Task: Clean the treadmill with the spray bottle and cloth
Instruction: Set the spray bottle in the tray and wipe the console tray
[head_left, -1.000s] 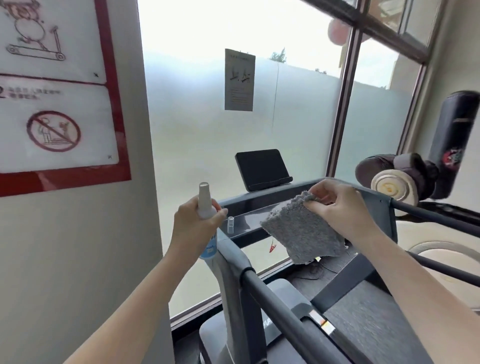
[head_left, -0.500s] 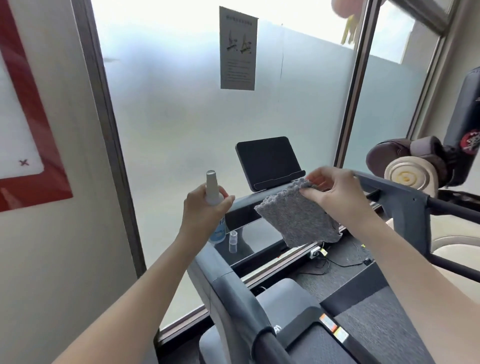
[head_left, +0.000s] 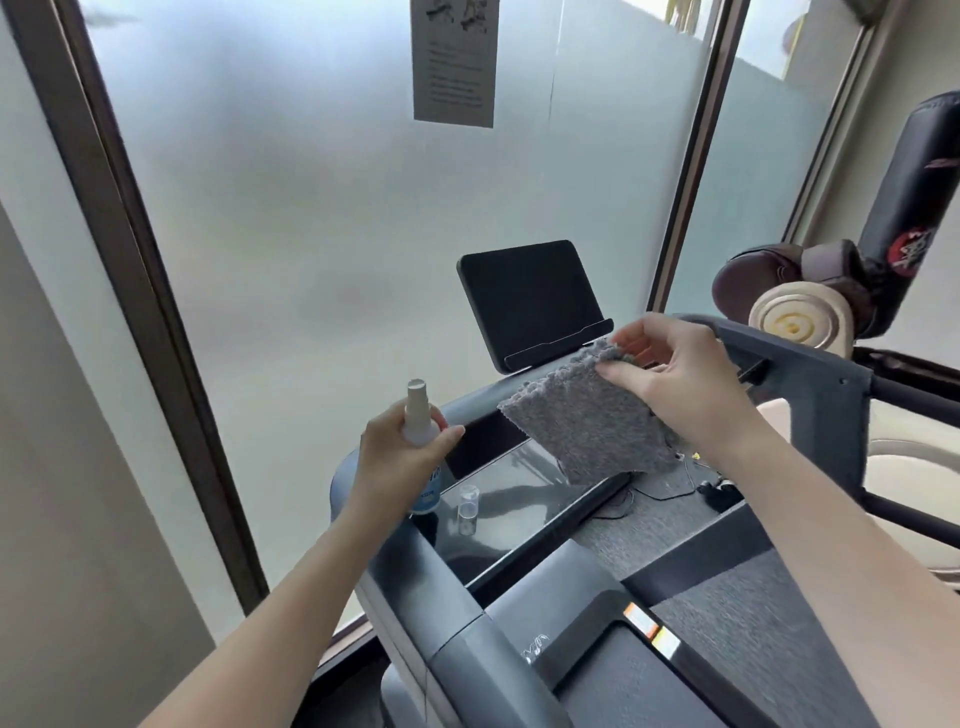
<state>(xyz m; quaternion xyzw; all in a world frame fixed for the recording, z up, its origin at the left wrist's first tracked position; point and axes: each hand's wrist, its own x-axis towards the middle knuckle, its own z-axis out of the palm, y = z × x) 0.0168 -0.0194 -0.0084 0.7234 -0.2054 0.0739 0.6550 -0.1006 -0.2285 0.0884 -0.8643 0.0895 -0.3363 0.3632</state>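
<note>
Frosted glass fills the background behind the treadmill (head_left: 810, 364) console at frame centre. Left hand (head_left: 397, 462) grips the upright spray bottle (head_left: 418, 415) left of centre; beside it, apart, right hand (head_left: 680, 384) pinches the hanging grey cloth (head_left: 587, 431) above the console.

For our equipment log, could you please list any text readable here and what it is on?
Nothing reads clearly.
Paper notice on the window: print too blurred.
Spray bottle label: blue, mostly hidden by left hand.
Punching bag: red emblem, illegible.
Treadmill sticker: orange and white, too small.
</note>
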